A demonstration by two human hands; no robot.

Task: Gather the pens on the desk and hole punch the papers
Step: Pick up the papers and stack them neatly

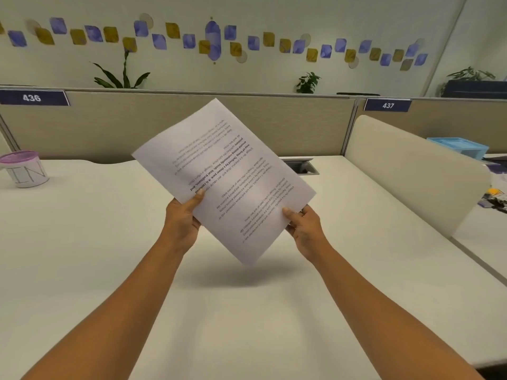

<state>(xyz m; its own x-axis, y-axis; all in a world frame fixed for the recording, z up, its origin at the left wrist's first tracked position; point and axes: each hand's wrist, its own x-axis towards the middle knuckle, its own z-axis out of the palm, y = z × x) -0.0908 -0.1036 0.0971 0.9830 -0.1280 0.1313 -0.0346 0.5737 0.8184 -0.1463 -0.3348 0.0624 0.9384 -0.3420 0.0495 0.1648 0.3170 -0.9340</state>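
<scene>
I hold the white printed papers (223, 176) up in the air over the white desk (109, 256), tilted so one corner points down. Their text reads upside down to me. My left hand (183, 218) grips the papers at their lower left edge, thumb on top. My right hand (303, 229) grips them at the lower right edge, thumb on the printed face. No pens and no hole punch show in this view.
A purple-rimmed white cup (24, 170) stands at the desk's far left. A beige partition (109, 124) closes the back; a cable port (301, 165) sits behind the papers. A white divider (411, 171) bounds the right side, with a blue tray (459, 146) beyond.
</scene>
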